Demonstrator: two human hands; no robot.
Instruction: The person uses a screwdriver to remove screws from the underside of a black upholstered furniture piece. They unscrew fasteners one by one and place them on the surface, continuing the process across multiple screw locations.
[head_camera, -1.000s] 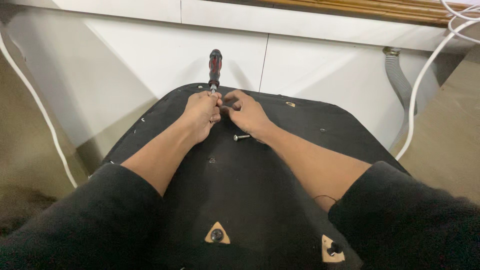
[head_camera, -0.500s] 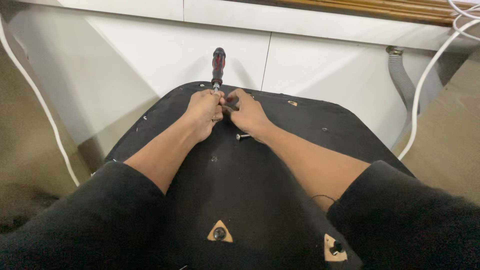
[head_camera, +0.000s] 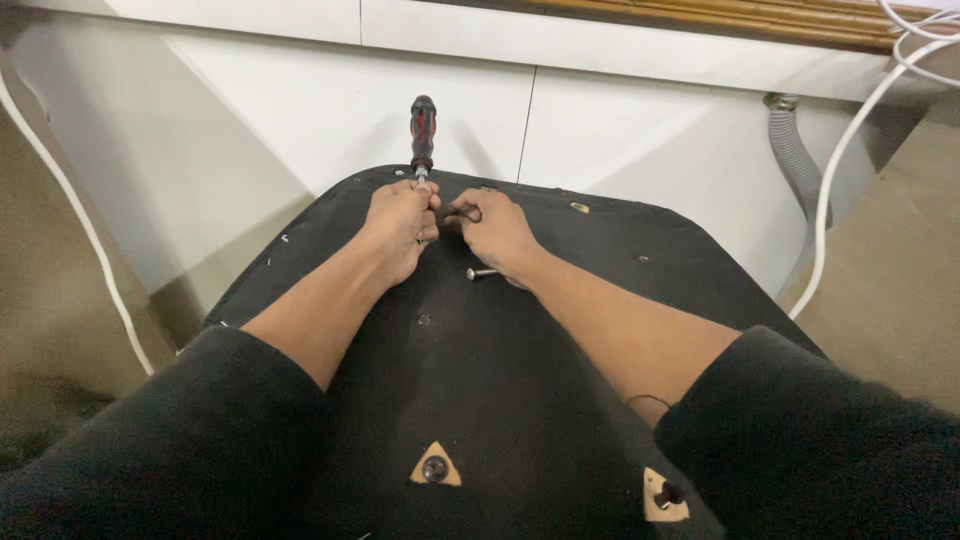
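Against white cabinets, on the black seat base (head_camera: 500, 400), the left hand (head_camera: 398, 225) grips the screwdriver (head_camera: 422, 135) shaft while the right hand (head_camera: 497, 232) pinches near its tip, where slipping could jab fingers or knock the loose bolt (head_camera: 480, 272) away.

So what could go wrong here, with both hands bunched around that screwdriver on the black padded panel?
The left hand grips the screwdriver low on its shaft, with the right hand close beside the tip; a slip could jab a finger. The loose bolt lies free on the black panel beside the right wrist, so a nudge might roll it off the edge. The handle stands unsupported, so it may wobble off the fastener.
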